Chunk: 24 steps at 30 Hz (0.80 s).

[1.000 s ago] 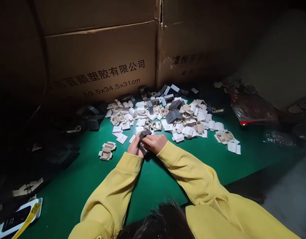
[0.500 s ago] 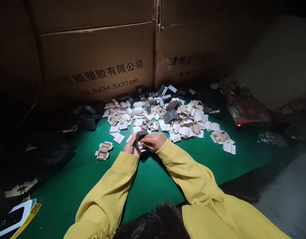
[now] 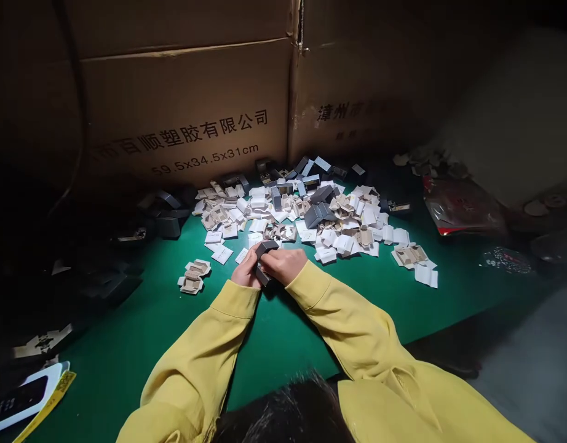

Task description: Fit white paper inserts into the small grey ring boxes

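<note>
My left hand (image 3: 245,271) is wrapped round the left side of a small dark hinged box (image 3: 267,247), held tilted with its lid up just above the green table. The fingers of my right hand (image 3: 287,265) are closed and pushed into the opening of that box. They hide its inside, so whatever they pinch cannot be made out. Just beyond my hands spreads a heap of folded white and brown card inserts (image 3: 343,245). More dark boxes (image 3: 318,214) lie on and behind the heap.
Large brown cartons (image 3: 195,104) stand along the back of the green table (image 3: 163,344). A loose card insert (image 3: 194,276) lies to the left. At the right is a clear plastic packet (image 3: 463,206). A white device with a black screen (image 3: 23,397) sits at the lower left.
My right fingers have gone deeper into the dark box, covering the pale inside that showed before. The box has tipped slightly, and the whole view has shifted a little.
</note>
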Each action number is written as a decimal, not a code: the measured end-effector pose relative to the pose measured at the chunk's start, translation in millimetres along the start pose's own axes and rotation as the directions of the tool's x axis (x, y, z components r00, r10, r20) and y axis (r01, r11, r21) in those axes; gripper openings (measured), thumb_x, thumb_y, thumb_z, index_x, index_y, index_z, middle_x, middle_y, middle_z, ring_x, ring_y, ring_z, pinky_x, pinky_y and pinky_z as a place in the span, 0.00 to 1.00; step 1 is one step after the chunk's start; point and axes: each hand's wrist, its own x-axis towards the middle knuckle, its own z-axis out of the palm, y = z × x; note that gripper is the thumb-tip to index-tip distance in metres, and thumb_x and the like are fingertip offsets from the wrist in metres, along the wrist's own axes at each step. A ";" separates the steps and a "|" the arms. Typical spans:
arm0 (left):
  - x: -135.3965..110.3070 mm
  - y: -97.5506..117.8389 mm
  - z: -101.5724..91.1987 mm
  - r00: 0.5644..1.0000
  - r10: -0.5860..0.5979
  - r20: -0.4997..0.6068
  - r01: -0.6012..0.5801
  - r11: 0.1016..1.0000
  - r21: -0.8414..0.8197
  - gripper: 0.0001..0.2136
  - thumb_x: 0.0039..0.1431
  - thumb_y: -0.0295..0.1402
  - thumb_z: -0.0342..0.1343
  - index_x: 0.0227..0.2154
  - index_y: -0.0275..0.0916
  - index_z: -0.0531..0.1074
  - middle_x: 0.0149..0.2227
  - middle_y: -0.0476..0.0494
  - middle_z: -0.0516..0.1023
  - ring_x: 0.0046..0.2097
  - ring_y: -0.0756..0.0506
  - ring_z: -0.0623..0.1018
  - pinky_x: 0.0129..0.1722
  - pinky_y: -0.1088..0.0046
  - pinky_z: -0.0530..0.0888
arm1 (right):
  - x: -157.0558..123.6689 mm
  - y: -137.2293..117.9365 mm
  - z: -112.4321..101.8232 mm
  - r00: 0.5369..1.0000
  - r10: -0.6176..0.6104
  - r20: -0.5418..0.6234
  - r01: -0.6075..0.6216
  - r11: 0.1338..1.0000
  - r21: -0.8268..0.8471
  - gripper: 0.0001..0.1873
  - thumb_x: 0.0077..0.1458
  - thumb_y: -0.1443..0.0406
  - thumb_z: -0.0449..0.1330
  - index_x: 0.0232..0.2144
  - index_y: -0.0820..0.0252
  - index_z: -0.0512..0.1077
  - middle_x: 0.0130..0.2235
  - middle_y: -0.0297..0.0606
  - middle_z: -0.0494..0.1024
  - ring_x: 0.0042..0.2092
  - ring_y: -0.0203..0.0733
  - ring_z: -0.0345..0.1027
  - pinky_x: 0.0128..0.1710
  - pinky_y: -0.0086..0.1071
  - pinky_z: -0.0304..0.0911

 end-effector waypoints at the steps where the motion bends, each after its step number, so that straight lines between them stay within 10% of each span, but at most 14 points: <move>1: -1.6 0.5 0.9 1.000 -0.003 0.005 0.003 1.000 0.000 0.19 0.57 0.40 0.61 0.49 0.37 0.75 0.41 0.42 0.81 0.38 0.46 0.79 0.38 0.71 0.75 | 0.1 -1.4 0.9 1.000 -0.018 -0.013 0.018 1.000 -0.004 0.15 0.67 0.63 0.52 0.33 0.57 0.77 0.30 0.36 0.79 0.30 0.36 0.69 0.24 0.32 0.44; 9: -3.1 6.2 10.3 1.000 0.011 0.025 -0.008 0.993 -0.116 0.11 0.61 0.32 0.57 0.45 0.37 0.76 0.43 0.42 0.81 0.39 0.47 0.79 0.37 0.74 0.76 | 2.5 13.2 19.6 0.980 -0.093 -0.175 0.111 0.989 0.098 0.15 0.64 0.57 0.55 0.36 0.56 0.79 0.33 0.36 0.82 0.29 0.35 0.71 0.22 0.29 0.53; 16: -8.8 41.5 -11.6 0.994 0.048 -0.103 -0.069 0.975 -0.211 0.15 0.67 0.32 0.46 0.45 0.31 0.75 0.40 0.35 0.82 0.41 0.41 0.81 0.42 0.62 0.80 | -0.3 13.6 29.4 0.824 0.045 -0.565 0.220 0.893 0.393 0.15 0.66 0.65 0.51 0.43 0.57 0.78 0.42 0.39 0.83 0.45 0.37 0.77 0.48 0.28 0.70; 24: -7.2 71.8 -20.1 0.975 -0.004 -0.221 -0.091 0.903 -0.419 0.24 0.70 0.40 0.34 0.49 0.33 0.72 0.35 0.37 0.81 0.32 0.45 0.81 0.31 0.69 0.81 | 22.3 -29.6 37.6 0.999 0.041 -0.035 -0.035 0.989 0.146 0.13 0.61 0.61 0.60 0.47 0.60 0.76 0.46 0.44 0.82 0.47 0.48 0.71 0.43 0.37 0.70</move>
